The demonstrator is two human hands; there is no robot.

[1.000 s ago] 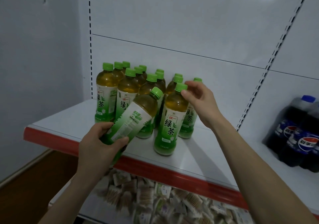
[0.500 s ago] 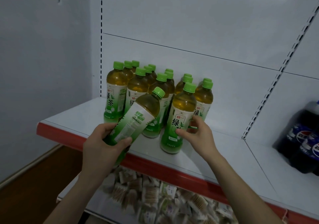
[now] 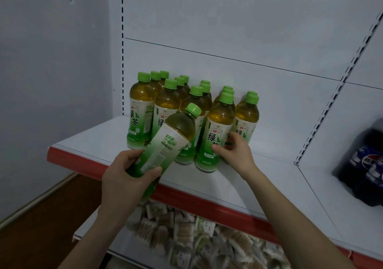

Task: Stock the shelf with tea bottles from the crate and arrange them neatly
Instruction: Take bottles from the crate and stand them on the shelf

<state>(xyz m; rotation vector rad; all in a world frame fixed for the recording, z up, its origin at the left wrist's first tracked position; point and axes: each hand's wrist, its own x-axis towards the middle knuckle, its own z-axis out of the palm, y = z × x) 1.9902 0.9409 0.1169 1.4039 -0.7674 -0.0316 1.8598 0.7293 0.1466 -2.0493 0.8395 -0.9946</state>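
Several green tea bottles with green caps stand in rows on the white shelf (image 3: 99, 136) with a red front edge. My left hand (image 3: 128, 177) grips the lower body of a tilted tea bottle (image 3: 172, 142), its cap pointing up and right, held in front of the rows. My right hand (image 3: 234, 155) holds the lower part of the front standing bottle (image 3: 217, 132), thumb on its label and fingers behind it, next to the rightmost bottle (image 3: 246, 119). No crate is in view.
Dark cola bottles (image 3: 366, 161) stand on the same shelf at far right, beyond a slotted upright (image 3: 323, 111). The lower shelf (image 3: 186, 235) holds several small packets. A grey wall is to the left, brown floor below it.
My right hand came down from the cap of the front bottle to its lower body and now holds it there. My left hand keeps the tilted bottle in about the same place.
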